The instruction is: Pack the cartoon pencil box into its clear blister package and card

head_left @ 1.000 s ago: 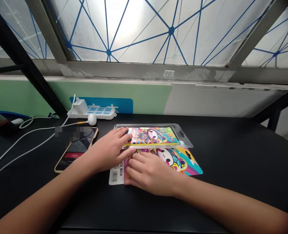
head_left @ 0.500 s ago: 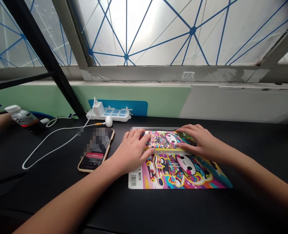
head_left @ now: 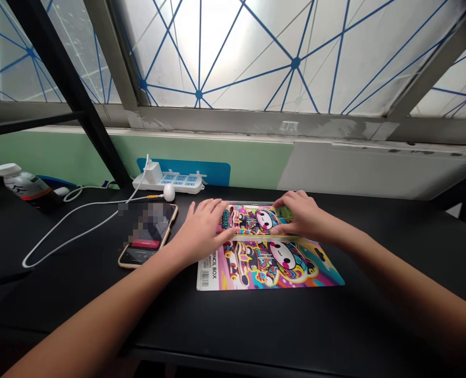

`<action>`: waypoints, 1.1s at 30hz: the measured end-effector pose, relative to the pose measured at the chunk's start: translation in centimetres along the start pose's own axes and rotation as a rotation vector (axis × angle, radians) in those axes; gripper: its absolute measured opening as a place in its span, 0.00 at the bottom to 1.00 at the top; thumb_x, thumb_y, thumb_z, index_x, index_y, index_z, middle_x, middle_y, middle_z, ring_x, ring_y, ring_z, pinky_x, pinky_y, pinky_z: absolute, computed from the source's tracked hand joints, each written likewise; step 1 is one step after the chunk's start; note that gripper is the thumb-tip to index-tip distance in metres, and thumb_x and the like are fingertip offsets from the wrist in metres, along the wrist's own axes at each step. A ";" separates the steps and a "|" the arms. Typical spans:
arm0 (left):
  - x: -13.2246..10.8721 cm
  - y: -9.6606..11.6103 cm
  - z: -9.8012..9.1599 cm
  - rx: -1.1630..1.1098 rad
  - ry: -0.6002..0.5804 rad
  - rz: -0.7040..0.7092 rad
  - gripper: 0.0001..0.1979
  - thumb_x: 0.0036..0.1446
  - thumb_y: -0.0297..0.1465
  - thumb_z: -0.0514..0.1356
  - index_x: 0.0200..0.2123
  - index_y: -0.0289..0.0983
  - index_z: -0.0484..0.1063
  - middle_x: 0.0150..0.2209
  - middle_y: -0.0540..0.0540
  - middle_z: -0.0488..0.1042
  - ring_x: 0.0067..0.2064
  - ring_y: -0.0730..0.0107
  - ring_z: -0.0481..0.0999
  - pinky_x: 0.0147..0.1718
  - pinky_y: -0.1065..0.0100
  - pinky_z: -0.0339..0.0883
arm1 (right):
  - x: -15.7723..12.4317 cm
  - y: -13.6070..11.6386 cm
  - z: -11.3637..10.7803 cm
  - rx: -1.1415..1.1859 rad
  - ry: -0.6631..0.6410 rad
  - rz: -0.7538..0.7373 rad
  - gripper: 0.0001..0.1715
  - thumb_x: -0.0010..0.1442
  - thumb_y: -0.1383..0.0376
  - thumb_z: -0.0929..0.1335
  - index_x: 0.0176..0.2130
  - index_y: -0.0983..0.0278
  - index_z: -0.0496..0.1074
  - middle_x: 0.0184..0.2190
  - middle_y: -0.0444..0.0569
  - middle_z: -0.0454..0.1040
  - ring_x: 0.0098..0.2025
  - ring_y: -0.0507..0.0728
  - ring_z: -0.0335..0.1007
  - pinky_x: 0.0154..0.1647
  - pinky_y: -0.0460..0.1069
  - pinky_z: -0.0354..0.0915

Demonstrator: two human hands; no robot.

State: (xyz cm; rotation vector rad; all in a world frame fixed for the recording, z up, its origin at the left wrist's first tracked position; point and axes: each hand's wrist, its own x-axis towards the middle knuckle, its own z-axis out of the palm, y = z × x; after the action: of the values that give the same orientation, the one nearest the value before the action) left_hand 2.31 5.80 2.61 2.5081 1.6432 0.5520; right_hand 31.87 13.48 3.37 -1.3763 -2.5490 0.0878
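A pencil box (head_left: 246,219) with a colourful cartoon print lies across the upper part of a matching printed card (head_left: 272,265) on the black desk. Its near edge shows as a clear, pale strip. My left hand (head_left: 201,231) grips the box's left end, thumb along the near edge and fingers over the top to the far side. At the right end, my right hand (head_left: 301,215) clasps the box between thumb and fingers, beside a greenish patch. The card reads "PENCIL BOX" by a barcode at its left edge. Both palms hide the box's ends.
Left of the box lies a phone (head_left: 148,236) in a tan case. Behind it a white power strip (head_left: 183,182) holds a plug, and a white cable (head_left: 59,220) loops over the desk. A bottle (head_left: 28,186) and a black slanted post (head_left: 69,94) stand farther left.
The whole view has shifted, so box, card and phone appear farther left. Both hands stay at the box's ends. Another person's hand by the bottle has gone out of view.
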 end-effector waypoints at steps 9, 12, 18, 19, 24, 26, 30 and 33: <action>0.5 -1.8 -1.1 -0.065 0.244 0.125 0.26 0.62 0.37 0.66 0.61 0.38 0.66 0.53 0.39 0.78 0.54 0.55 0.77 0.55 0.49 0.68 | -3.3 -2.1 -0.1 0.088 0.329 -0.106 0.18 0.65 0.56 0.68 0.51 0.60 0.69 0.46 0.57 0.74 0.50 0.68 0.70 0.50 0.65 0.70; -0.4 -1.1 -2.5 0.022 0.360 0.300 0.17 0.65 0.34 0.64 0.55 0.38 0.71 0.48 0.40 0.79 0.49 0.56 0.78 0.50 0.53 0.71 | -5.2 -2.7 -1.6 0.024 0.417 -0.232 0.17 0.68 0.61 0.66 0.56 0.60 0.69 0.47 0.57 0.74 0.50 0.67 0.70 0.51 0.64 0.70; -6.0 1.8 -2.6 0.116 0.394 0.447 0.12 0.68 0.26 0.57 0.53 0.40 0.69 0.48 0.41 0.78 0.50 0.56 0.78 0.49 0.53 0.71 | -11.9 -4.3 -1.7 -0.084 0.468 -0.309 0.23 0.67 0.67 0.66 0.60 0.54 0.67 0.42 0.52 0.73 0.47 0.65 0.72 0.47 0.61 0.73; -7.1 2.1 -2.0 0.104 0.364 0.439 0.13 0.67 0.24 0.56 0.53 0.40 0.69 0.49 0.41 0.78 0.51 0.56 0.77 0.52 0.52 0.70 | -12.8 -4.6 -1.2 -0.090 0.455 -0.326 0.24 0.67 0.68 0.66 0.60 0.54 0.67 0.42 0.52 0.74 0.46 0.64 0.72 0.47 0.60 0.73; -10.6 2.1 0.7 -0.066 0.210 0.237 0.19 0.64 0.28 0.61 0.58 0.40 0.67 0.61 0.37 0.72 0.62 0.52 0.72 0.58 0.52 0.69 | -14.5 -5.6 1.5 -0.042 0.440 -0.376 0.20 0.65 0.72 0.66 0.54 0.54 0.70 0.39 0.49 0.74 0.43 0.61 0.74 0.45 0.57 0.76; -11.2 1.9 0.8 -0.126 0.121 0.106 0.27 0.62 0.36 0.65 0.62 0.41 0.64 0.66 0.36 0.66 0.66 0.48 0.67 0.61 0.49 0.68 | -14.4 -5.5 1.9 0.019 0.405 -0.349 0.18 0.65 0.68 0.69 0.54 0.55 0.69 0.46 0.53 0.75 0.49 0.63 0.74 0.49 0.60 0.76; -11.5 1.6 0.4 -0.241 0.021 -0.065 0.36 0.60 0.42 0.67 0.68 0.45 0.58 0.67 0.38 0.65 0.66 0.46 0.67 0.61 0.46 0.67 | -14.3 -5.0 2.0 0.163 0.230 -0.215 0.31 0.63 0.56 0.72 0.62 0.56 0.65 0.63 0.59 0.67 0.63 0.68 0.68 0.57 0.64 0.72; -11.6 1.5 0.4 -0.312 0.034 -0.089 0.38 0.60 0.40 0.68 0.69 0.47 0.56 0.65 0.39 0.68 0.64 0.47 0.70 0.61 0.47 0.68 | -14.4 -4.3 1.7 0.260 0.143 -0.123 0.34 0.64 0.53 0.71 0.65 0.55 0.63 0.68 0.58 0.62 0.66 0.68 0.64 0.60 0.63 0.70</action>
State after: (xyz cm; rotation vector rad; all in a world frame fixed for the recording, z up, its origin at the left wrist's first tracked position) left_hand -0.40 -5.23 -0.24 2.2045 1.5328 0.7775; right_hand 35.55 -0.79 -0.21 -1.0877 -2.3973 0.2780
